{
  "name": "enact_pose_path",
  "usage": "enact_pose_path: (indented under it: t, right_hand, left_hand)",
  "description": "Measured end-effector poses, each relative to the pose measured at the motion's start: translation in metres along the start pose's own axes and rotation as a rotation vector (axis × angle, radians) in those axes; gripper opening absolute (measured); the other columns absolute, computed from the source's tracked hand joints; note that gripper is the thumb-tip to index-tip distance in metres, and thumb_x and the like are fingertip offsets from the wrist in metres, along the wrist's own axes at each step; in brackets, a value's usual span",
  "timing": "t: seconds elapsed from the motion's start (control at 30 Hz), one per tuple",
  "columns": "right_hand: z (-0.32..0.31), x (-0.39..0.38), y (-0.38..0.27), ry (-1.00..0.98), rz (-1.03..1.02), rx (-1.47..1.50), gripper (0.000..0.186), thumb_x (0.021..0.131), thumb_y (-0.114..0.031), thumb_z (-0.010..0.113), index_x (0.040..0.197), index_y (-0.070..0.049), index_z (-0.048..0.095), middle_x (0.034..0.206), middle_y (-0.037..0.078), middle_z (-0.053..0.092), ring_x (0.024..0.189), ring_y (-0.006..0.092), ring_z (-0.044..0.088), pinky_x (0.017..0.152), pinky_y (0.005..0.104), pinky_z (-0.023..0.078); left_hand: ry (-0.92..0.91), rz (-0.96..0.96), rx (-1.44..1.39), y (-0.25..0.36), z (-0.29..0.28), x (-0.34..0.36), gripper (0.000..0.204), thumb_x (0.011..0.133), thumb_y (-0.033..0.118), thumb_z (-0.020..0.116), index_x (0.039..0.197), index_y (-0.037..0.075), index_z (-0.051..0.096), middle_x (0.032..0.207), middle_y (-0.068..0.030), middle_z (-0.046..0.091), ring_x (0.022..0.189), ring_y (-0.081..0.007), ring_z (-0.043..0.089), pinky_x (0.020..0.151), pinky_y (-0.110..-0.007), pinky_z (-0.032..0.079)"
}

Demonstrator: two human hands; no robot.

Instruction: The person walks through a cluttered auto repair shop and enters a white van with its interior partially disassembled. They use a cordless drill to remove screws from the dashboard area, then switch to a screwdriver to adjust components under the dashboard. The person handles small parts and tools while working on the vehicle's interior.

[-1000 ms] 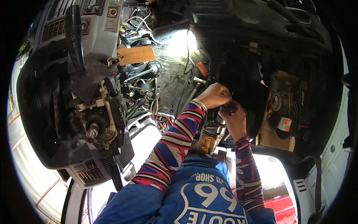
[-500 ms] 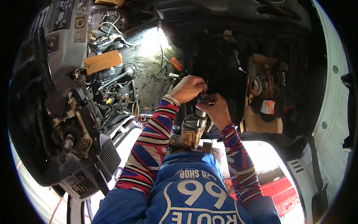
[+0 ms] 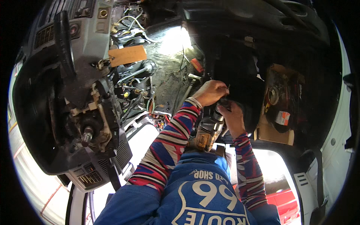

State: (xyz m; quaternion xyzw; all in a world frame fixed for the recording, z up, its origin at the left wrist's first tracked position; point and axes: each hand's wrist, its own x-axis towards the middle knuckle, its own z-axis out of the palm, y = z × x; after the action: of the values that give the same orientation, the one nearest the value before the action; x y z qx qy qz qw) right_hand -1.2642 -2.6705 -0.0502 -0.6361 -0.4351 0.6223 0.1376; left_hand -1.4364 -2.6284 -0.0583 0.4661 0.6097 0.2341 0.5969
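A yellow and black power drill [image 3: 207,132] lies close to my body, its nose pointing away from me. My right hand [image 3: 233,115] is closed around the dark front end, just past the silvery collar. Beyond the drill's tip, my left hand [image 3: 210,92] has its fingers pinched together. A thin, dark sliver shows at those fingertips, too small to name. The two hands almost meet, and the drill's very tip is hidden between them. A hammer [image 3: 187,90] lies just left of my left hand.
An open cardboard box [image 3: 275,135] with tape and dark packages lies to the right. On the left are a stripped steering column [image 3: 87,135], loose wiring [image 3: 129,99] and an orange-brown tag [image 3: 128,56]. A red block [image 3: 197,65] rests on the dirty floor.
The whole view has swung left, so everything sits farther right in the picture. Both hands stay together at the drill's front end, with little change in their hold.
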Motion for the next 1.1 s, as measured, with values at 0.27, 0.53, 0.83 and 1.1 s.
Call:
enact_pose_path:
  t: [0.27, 0.53, 0.83, 1.1]
  right_hand:
    - [0.002, -0.005, -0.015, 0.031, 0.007, -0.384, 0.070, 0.076, -0.055, 0.083, 0.118, -0.002, 0.063, 0.107, 0.018, 0.070, 0.103, 0.0384, 0.067, 0.090, 0.0482, 0.051]
    - [0.008, -0.009, -0.020, 0.199, 0.005, -0.505, 0.058, 0.088, -0.051, 0.074, 0.117, -0.001, 0.063, 0.115, 0.019, 0.071, 0.106, 0.0353, 0.068, 0.095, 0.0425, 0.050]
    - [0.007, -0.006, 0.002, 0.108, 0.041, -0.334, 0.057, 0.086, -0.049, 0.076, 0.123, -0.008, 0.062, 0.113, 0.013, 0.073, 0.105, 0.0317, 0.069, 0.094, 0.0464, 0.049]
    - [0.000, -0.005, -0.004, 0.047, 0.047, -0.036, 0.064, 0.073, -0.049, 0.089, 0.110, -0.001, 0.067, 0.102, 0.015, 0.073, 0.098, 0.0300, 0.071, 0.085, 0.0421, 0.054]
  left_hand:
    - [-0.030, -0.058, 0.030, 0.001, 0.001, 0.000, 0.029, 0.097, 0.023, 0.069, 0.100, -0.005, 0.072, 0.085, -0.0140, 0.074, 0.083, -0.0167, 0.071, 0.075, -0.033, 0.056]
    - [-0.039, -0.060, 0.107, 0.004, 0.000, -0.001, 0.026, 0.097, 0.023, 0.069, 0.099, -0.002, 0.074, 0.086, -0.0156, 0.074, 0.082, -0.0201, 0.072, 0.074, -0.034, 0.056]
    - [0.005, 0.011, 0.086, 0.003, 0.002, 0.004, 0.029, 0.091, 0.029, 0.072, 0.096, 0.001, 0.076, 0.086, -0.0189, 0.074, 0.081, -0.0321, 0.074, 0.073, -0.039, 0.057]
    - [-0.084, -0.012, 0.226, 0.013, -0.006, 0.004, 0.028, 0.096, 0.026, 0.068, 0.099, -0.001, 0.076, 0.083, -0.0135, 0.074, 0.077, -0.0202, 0.071, 0.073, -0.034, 0.054]
